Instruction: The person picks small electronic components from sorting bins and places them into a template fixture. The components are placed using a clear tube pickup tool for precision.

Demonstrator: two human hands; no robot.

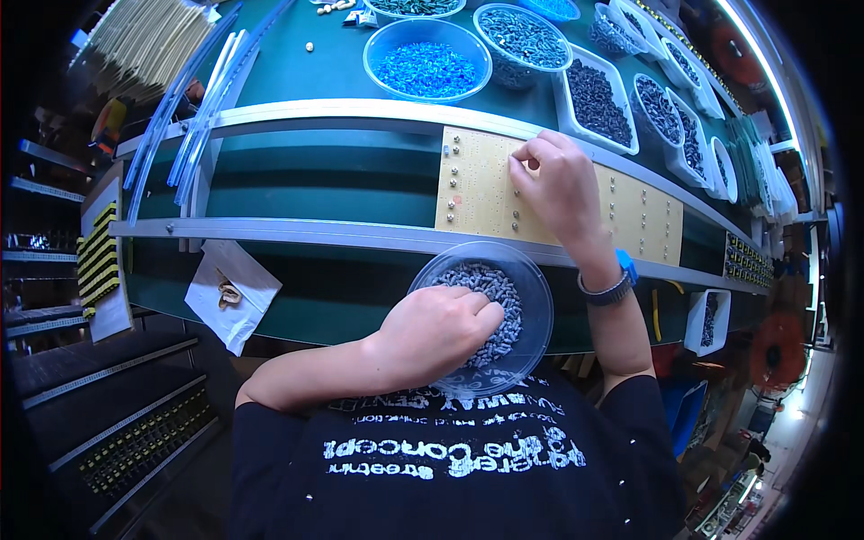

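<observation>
Beyond black shirt, rested left hand among grey parts in bowl, could not tell its grip, and poised right hand pinched together over tan board, best held low and steady.

Looks from the wearer's head, as the left of 2 fisheye cameras worn side by side, upright and unmirrored. Faces down and forward: from the shirt at the near edge, over the left hand and right hand at close range, across the rails, to the blue bowl farther off. Spreads wide, catching shelves at left; bends the rails into arcs, darkening to black at the corners.
</observation>
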